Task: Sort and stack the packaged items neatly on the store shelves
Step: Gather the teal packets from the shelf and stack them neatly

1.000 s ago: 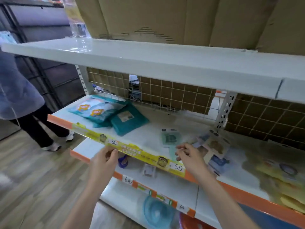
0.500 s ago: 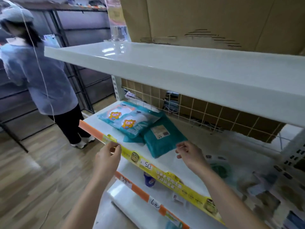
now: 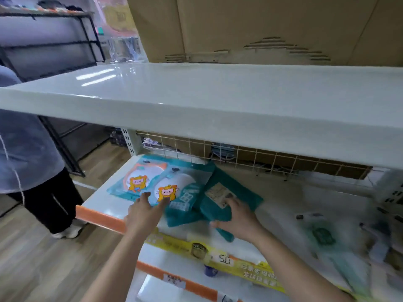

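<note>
On the left end of the middle shelf lie several flat teal packs, overlapping. Two of them show an orange cartoon figure. A dark teal pack with a white label lies askew to their right. My left hand reaches in with straight fingers, its tips touching the near edge of the second cartoon pack. My right hand lies flat on the labelled teal pack, thumb spread to the left, and one corner of the pack sticks out under my palm.
The white upper shelf overhangs closely, with cardboard boxes on it. A wire grid backs the middle shelf. Blurred packs lie to the right. A yellow price strip runs along the front edge. A person stands at left.
Both hands have moved from the shelf's front edge onto the teal packs. The view has swung left and closer to the pile.
</note>
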A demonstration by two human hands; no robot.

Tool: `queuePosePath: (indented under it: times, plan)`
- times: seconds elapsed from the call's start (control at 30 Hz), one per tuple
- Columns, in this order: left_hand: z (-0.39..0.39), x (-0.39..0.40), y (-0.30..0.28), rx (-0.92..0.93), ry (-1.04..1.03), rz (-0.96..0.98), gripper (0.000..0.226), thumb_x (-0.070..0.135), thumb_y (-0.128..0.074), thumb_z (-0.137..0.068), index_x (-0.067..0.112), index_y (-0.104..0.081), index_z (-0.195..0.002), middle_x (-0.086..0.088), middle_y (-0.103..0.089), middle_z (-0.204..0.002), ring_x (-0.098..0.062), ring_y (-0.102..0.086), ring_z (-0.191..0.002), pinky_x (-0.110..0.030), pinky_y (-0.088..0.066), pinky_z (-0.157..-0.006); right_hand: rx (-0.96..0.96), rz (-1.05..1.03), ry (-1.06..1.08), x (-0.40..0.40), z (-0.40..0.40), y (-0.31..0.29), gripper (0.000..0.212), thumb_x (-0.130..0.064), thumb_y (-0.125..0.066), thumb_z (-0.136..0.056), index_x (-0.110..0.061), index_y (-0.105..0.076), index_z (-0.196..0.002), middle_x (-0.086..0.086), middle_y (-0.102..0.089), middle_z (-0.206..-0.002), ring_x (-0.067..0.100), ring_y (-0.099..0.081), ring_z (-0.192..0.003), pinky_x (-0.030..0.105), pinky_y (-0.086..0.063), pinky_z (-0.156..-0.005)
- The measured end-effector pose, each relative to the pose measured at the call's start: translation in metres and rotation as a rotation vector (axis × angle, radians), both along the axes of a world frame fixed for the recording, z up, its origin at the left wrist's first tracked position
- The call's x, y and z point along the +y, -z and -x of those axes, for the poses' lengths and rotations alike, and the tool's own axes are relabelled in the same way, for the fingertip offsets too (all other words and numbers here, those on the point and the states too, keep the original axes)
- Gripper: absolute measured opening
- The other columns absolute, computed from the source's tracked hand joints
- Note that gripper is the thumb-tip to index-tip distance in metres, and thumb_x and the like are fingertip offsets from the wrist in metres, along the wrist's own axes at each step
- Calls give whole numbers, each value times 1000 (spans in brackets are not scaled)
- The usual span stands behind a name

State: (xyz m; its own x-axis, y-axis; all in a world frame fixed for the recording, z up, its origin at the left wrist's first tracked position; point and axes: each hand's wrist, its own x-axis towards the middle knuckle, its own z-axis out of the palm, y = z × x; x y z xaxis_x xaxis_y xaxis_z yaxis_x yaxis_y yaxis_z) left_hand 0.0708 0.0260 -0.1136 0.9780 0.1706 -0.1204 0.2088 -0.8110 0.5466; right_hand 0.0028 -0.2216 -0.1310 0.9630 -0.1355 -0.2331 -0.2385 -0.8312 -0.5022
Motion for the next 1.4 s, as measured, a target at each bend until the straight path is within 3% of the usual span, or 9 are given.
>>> queuePosePath:
  times: [0.13,0.27,0.43,0.67,0.8,0.93,1.03,1.1,1.4]
  plan:
    - [-48,15,7,99,107,-115,80,73,-45,-82,22,-36,-143,-5,-44,-145,-29,-39,-132,-47,-34,-105,38,231,32,22,-8,13,108,-75,-62,-65,-30,-12,-150,-6,-6,-159,25,-12,-144,44,-24,-113]
    - [-77,13,15,164,267,-202,71,77,-47,-77,24,-50,-123,-6,-53,-131,-29,-42,-124,-44,-35,-100,-50,220,141,30,-9,14,82,-58,-57,-83,-28,-19,-149,-7,-15,-158,21,-22,-140,39,-29,-112]
    - [-91,7,14,71,318,-355,92,85,-54,-63,15,-44,-122,-12,-52,-126,-32,-45,-122,-43,-36,-96,-8,321,138,46,-11,12,70,-34,-55,-89,-17,-23,-149,1,-23,-156,25,-29,-137,38,-36,-109]
    - [-119,15,17,223,319,-93,67,69,-74,-62,7,-50,-76,-9,-57,-68,-26,-58,-67,-29,-40,-58,-29,418,215,58,-12,14,62,-5,-48,-89,-16,-27,-147,7,-30,-152,29,-36,-133,41,-39,-104]
    - [-116,11,16,170,327,-179,91,97,-44,-45,11,-55,-73,-8,-60,-70,-25,-62,-70,-28,-50,-69,-95,525,262,52,0,-2,55,-3,-39,-93,-15,-33,-145,6,-42,-147,25,-40,-131,32,-36,-103]
    - [-109,5,14,117,315,-308,121,105,-28,-32,9,-57,-101,-9,-62,-93,-27,-62,-85,-34,-52,-83,-171,518,408,40,17,-27,41,-15,-39,-97,-23,-50,-136,-1,-54,-136,20,-49,-123,28,-41,-90]
    - [-108,4,15,107,315,-283,137,106,-26,-23,7,-53,-115,-13,-59,-107,-30,-60,-97,-40,-50,-89,-385,571,560,37,30,-47,27,-19,-42,-94,-21,-68,-103,0,-69,-100,21,-63,-91,27,-40,-58]
    - [-103,3,15,88,324,-321,131,102,-32,-33,7,-49,-121,-13,-56,-116,-32,-57,-107,-40,-47,-92,-552,636,689,35,40,-64,27,-17,-44,-87,-16,-68,-75,1,-66,-68,23,-63,-62,17,-21,-43]
    - [-90,-1,15,121,375,-188,98,79,-59,-65,1,-41,-122,-15,-49,-109,-33,-57,-103,-38,-50,-84,-569,-43,1196,6,45,-64,28,-13,-37,-94,-13,-63,-86,17,-66,-90,30,-58,-79,29,-37,-62]
